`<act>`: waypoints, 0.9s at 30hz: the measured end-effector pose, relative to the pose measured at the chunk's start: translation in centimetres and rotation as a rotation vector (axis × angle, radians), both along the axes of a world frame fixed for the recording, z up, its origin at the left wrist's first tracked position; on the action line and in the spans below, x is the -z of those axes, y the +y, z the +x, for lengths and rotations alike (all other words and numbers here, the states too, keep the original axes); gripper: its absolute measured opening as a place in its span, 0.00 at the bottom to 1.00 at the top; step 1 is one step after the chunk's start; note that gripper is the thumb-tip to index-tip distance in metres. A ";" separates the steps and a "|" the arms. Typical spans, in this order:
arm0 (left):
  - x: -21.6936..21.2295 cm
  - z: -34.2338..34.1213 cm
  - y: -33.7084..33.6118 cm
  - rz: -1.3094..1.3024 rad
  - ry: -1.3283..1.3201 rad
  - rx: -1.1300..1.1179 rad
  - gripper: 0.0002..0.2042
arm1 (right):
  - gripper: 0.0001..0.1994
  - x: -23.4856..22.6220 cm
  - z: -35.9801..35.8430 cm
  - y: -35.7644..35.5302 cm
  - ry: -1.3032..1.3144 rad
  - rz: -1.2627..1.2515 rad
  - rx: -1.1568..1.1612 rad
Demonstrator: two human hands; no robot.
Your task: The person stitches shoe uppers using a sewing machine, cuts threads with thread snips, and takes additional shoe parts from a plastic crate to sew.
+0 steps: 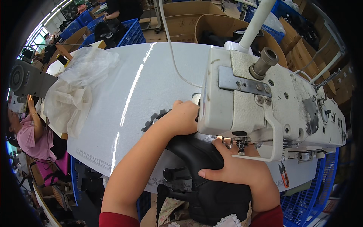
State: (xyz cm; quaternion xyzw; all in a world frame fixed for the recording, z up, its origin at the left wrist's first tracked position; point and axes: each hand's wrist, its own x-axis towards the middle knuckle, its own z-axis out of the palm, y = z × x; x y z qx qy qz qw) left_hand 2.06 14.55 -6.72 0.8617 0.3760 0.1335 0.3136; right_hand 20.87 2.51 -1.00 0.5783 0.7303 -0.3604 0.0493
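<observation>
A black padded piece with straps and buckles hangs over the table's front edge and runs up under the white sewing machine. My left hand is closed beside the machine head, above the black material; its fingertips are partly hidden by the machine. A dark toothed edge shows beyond the left wrist. Near the needle and presser foot, my right hand lies on the black piece, its thumb stretched out and apart. The machine's guard hides some of the right fingers.
Red-handled thread snips lie on the table right of my right hand. Crumpled clear plastic is at the left. Blue crates and cardboard boxes stand behind. A person in pink sits at far left.
</observation>
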 end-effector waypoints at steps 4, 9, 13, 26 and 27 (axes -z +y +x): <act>-0.4 0.6 -0.1 -0.071 0.127 -0.086 0.11 | 0.50 0.0 0.0 0.1 0.012 -0.008 -0.003; 0.0 1.1 -0.2 -0.010 0.143 -0.042 0.10 | 0.50 0.1 0.0 0.1 0.046 0.019 -0.001; -0.4 0.8 0.0 -0.081 0.215 -0.053 0.09 | 0.51 -0.1 0.0 0.2 0.029 -0.044 -0.002; 1.6 1.2 0.6 -0.028 0.212 -0.012 0.10 | 0.53 0.0 -0.1 0.2 -0.063 -0.034 -0.060; 1.6 1.2 0.6 -0.028 0.211 -0.010 0.10 | 0.53 -0.1 -0.1 0.2 0.001 -0.024 -0.036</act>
